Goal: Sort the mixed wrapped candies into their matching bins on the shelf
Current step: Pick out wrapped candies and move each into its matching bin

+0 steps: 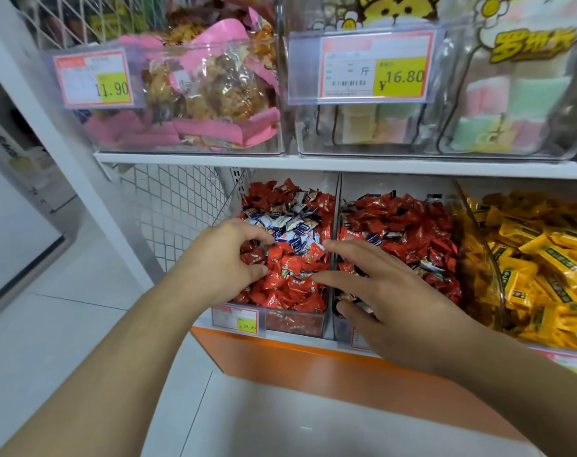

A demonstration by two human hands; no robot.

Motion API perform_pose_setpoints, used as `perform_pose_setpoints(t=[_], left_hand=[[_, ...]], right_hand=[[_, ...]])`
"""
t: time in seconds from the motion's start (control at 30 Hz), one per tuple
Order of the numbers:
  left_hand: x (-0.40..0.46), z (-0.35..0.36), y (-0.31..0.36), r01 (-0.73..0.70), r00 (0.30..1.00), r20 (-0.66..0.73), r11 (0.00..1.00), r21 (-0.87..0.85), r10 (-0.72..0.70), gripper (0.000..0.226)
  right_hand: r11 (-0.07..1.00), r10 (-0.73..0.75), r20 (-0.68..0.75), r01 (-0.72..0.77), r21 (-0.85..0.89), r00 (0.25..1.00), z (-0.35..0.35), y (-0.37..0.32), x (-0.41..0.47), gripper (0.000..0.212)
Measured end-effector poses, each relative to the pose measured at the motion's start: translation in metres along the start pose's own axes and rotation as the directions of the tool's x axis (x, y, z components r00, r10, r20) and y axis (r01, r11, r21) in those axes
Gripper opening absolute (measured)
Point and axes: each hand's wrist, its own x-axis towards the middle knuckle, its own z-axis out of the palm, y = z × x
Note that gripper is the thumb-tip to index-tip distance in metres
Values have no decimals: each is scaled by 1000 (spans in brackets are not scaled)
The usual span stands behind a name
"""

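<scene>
Sorting looks far from finished: the left bin [282, 311] holds bright red candies [290, 285] with a thick patch of white-and-blue candies [288, 225] across its middle, and the middle bin [341, 225] of darker red candies [409, 225] shows a few white-and-blue strays too. Left hand [227, 258] sits in the left bin with fingers curled into the pile; whether they pinch a wrapper I cannot tell. Right hand [389, 301] hovers over the divider, fingers spread and holding nothing.

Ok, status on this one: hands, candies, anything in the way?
Left hand curled over the blue-white candies in the leftmost bin. Right hand open across the divider. Nothing blocking.
</scene>
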Motion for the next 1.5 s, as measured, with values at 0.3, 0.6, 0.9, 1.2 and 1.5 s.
perform_pose_setpoints(t=[0.3, 0.6, 0.9, 1.2, 1.5], left_hand=[[5, 14, -2, -26, 908, 418, 996, 82, -11, 32], [21, 34, -21, 66, 883, 468, 994, -83, -20, 69], [18, 36, -28, -6, 930, 356, 972, -234, 92, 81], [17, 19, -26, 20, 978, 206, 998, 57, -32, 54], [23, 32, -26, 60, 956, 265, 966, 251, -128, 51]], right_hand=[[1000, 17, 1, -17, 4, 1000, 0, 0, -4, 49], [1000, 9, -6, -9, -8, 1000, 1, 1, -4, 50], [1000, 11, -6, -12, -8, 1000, 1, 2, -5, 52], [1000, 18, 2, -19, 12, 1000, 0, 1, -5, 52], [999, 37, 34, -37, 20, 999, -3, -1, -6, 54]])
